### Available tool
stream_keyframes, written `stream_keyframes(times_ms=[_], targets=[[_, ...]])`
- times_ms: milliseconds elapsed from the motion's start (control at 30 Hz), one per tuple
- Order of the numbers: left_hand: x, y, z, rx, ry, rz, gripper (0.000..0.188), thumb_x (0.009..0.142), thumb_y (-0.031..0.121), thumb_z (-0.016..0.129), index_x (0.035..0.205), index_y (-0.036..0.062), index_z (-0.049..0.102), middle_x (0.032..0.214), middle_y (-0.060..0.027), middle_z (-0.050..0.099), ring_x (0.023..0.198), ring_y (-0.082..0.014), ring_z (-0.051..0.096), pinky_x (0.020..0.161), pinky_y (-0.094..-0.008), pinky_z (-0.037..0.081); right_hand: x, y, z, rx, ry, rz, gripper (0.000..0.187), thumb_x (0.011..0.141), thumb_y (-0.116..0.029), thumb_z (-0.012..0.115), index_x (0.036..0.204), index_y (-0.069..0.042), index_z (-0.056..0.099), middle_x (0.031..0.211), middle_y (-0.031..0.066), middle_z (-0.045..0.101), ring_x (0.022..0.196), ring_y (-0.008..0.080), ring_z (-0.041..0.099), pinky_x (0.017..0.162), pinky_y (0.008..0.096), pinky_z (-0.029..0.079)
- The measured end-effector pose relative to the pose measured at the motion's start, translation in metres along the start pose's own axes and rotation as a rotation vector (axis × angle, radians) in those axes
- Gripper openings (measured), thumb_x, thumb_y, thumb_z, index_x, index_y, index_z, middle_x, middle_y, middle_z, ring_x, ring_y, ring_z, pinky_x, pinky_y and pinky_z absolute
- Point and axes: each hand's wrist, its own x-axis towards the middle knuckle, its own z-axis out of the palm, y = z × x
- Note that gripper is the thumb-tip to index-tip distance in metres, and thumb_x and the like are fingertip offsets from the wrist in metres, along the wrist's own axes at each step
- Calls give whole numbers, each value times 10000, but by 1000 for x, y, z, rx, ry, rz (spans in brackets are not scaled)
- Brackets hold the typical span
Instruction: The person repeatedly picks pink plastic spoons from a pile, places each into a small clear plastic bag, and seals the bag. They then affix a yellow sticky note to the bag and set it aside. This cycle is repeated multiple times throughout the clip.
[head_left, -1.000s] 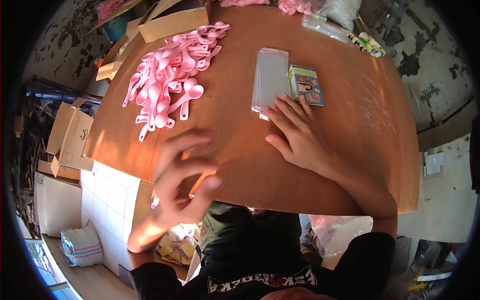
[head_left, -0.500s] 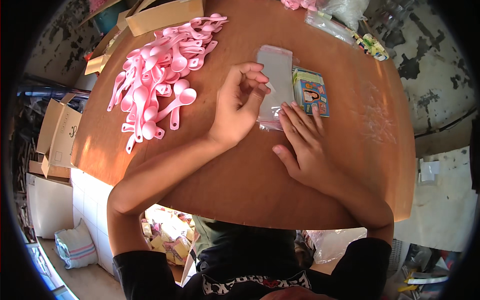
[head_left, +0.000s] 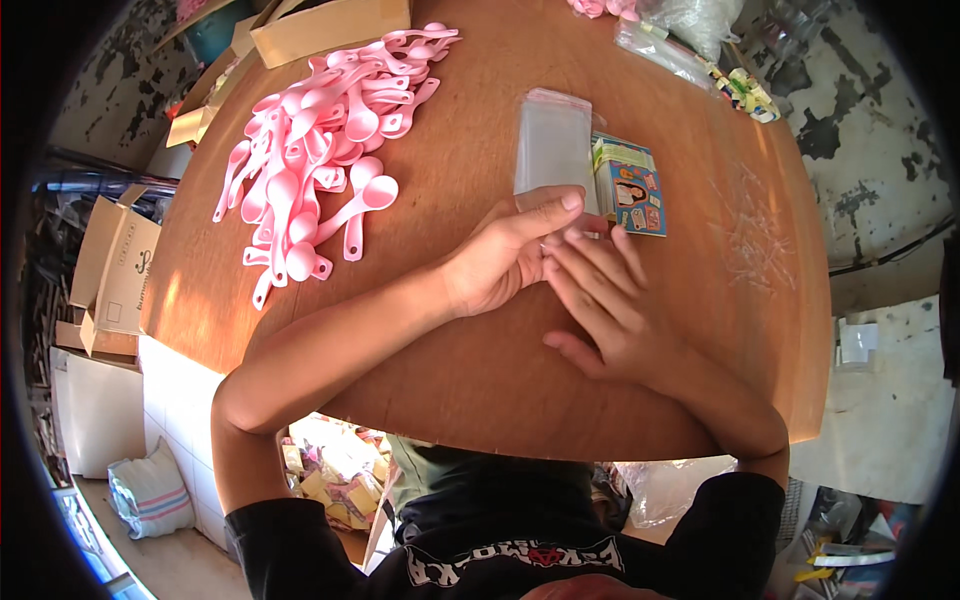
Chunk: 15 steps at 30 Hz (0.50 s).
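My left hand (head_left: 505, 255) is turned palm toward me with its thumb stretched out, over the near end of a stack of clear plastic bags (head_left: 553, 140). Its fingers point right and are partly covered by my right hand (head_left: 612, 305), whose outstretched fingertips meet them. Nothing shows in either hand. Just beyond the right fingertips lies a stack of small blue printed cards (head_left: 637, 190) with a picture on top. On the left of the table is a heap of pink plastic spoons (head_left: 318, 140).
The brown wooden table (head_left: 440, 385) has a curved near edge. An open cardboard box (head_left: 330, 32) stands at its far left. Thin clear plastic strips (head_left: 755, 235) lie on the right side. Plastic packaging (head_left: 665, 55) sits at the far right, and another carton (head_left: 118, 265) stands left of the table.
My left hand has come down toward me and turned, from raised with curled fingers to thumb out against my right hand's fingertips. The right hand has shifted slightly nearer me.
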Motion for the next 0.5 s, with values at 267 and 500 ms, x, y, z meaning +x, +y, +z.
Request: stream_keyframes(times_ms=[267,500], targets=[[4,8,-2,-21,75,159,470,1015,202,455,1422,-11,352,1386,-224,483,1266,-326,528,1054,-434,464,-4,31,-12,-160,361,397,391,840,-89,646,1230,-80,636,1271,113,607,1257,333,520,1084,560,287],[7,4,-7,9,151,202,563,1011,275,499,1452,0,284,1378,-222,490,1277,-339,515,1046,-456,461,-10,54,-10,-240,241,461,296,850,-134,678,1143,-88,683,1233,76,638,1204,270,559,1080,543,288]])
